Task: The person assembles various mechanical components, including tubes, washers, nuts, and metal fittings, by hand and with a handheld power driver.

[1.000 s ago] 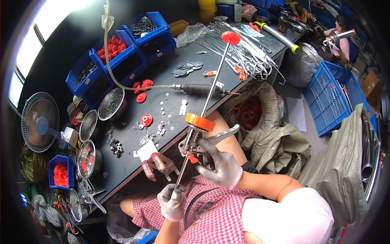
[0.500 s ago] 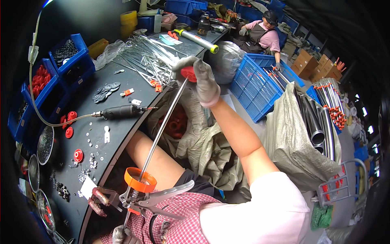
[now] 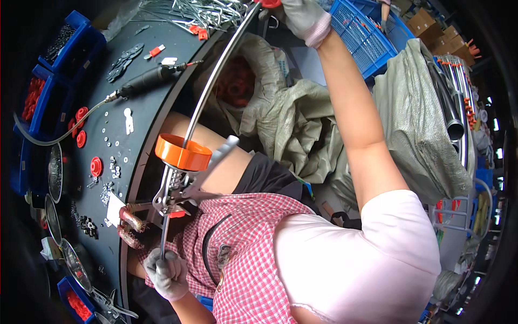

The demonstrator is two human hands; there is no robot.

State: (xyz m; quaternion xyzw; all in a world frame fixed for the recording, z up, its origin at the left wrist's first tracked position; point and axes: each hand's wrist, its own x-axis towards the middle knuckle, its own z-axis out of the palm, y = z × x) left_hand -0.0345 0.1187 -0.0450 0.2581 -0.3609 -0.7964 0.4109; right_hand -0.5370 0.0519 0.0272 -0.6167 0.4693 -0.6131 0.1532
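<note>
Metal rod point(image 3: 213, 76) slants from lower left to upper centre, orange cup point(image 3: 183, 157) midway. Left hand point(image 3: 168, 274): fingers wrapped round rod's lower end. Right hand point(image 3: 305, 20): at red cap point(image 3: 269, 3), upper edge; cannot tell whether fingers grip. Step seems two-ended rod handling; next move likely calls for steady lower hold.
</note>
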